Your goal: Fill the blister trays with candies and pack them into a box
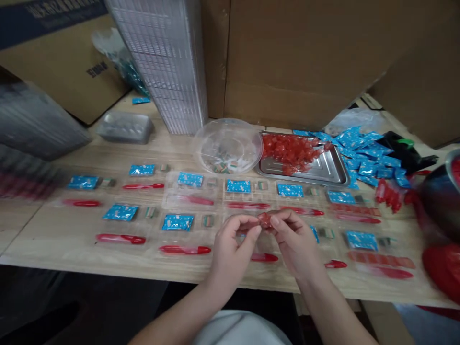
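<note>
My left hand (232, 249) and my right hand (296, 244) meet over the middle of the table, fingertips pinched on one small red translucent piece (265, 219). Its exact kind is too small to tell. Under and around my hands lie rows of clear plastic trays. Most bear a blue printed packet (178, 222), a small striped block (207, 220) and a red pen-like stick (185, 249). The two trays at the right end also contain a red segmented strip (381, 259). My hands partly cover the trays beneath them.
Behind the rows stand a round clear tub (230, 129) with small blocks and a metal tray (339, 167) heaped with red pieces (293, 151). Blue packets (359, 148) pile up at right, near a dark bowl (440, 201). A tall stack of clear trays (167, 62) and cardboard (305, 62) rise behind.
</note>
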`<state>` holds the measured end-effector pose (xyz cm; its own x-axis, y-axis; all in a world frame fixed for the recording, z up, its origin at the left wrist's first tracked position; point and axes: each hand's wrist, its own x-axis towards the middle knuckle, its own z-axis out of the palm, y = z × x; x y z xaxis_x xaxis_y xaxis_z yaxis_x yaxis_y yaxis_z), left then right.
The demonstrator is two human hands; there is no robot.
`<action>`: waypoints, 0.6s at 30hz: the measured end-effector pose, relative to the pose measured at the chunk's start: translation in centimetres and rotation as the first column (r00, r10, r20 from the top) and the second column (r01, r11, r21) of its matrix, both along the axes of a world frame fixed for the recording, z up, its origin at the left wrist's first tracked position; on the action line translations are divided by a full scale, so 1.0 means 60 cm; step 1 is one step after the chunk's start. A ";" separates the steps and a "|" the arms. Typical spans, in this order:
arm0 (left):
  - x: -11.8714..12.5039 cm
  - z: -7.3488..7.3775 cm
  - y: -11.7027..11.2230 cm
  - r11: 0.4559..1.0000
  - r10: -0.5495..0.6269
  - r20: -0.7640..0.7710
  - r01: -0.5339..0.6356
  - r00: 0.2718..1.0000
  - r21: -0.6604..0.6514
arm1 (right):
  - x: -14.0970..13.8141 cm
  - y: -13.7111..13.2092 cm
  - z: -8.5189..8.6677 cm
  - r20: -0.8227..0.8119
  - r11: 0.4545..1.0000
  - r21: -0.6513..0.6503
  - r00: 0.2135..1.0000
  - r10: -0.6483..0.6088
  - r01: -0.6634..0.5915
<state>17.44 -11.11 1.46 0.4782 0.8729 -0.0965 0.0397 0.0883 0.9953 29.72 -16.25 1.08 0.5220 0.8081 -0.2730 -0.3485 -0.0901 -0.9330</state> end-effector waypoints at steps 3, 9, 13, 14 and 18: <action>0.001 -0.007 -0.001 0.967 0.003 0.135 0.031 0.991 -0.252 | -0.005 -0.007 -0.002 0.183 0.999 0.029 0.983 -0.018 0.013; -0.011 -0.009 0.009 0.934 -0.042 0.168 0.099 0.985 -0.342 | -0.010 -0.033 -0.007 0.566 0.993 0.076 0.824 0.034 -0.093; -0.019 -0.012 0.005 0.972 -0.102 0.066 0.113 0.993 -0.204 | -0.010 -0.046 -0.014 0.672 0.987 0.009 0.732 0.111 -0.158; -0.020 -0.013 0.003 0.980 -0.098 0.038 0.103 0.994 -0.171 | -0.011 -0.048 -0.014 0.679 0.985 -0.016 0.721 0.135 -0.169; -0.021 -0.016 -0.008 0.968 -0.100 0.059 0.111 0.993 -0.224 | -0.017 -0.046 -0.008 0.562 0.987 -0.114 0.811 0.161 -0.117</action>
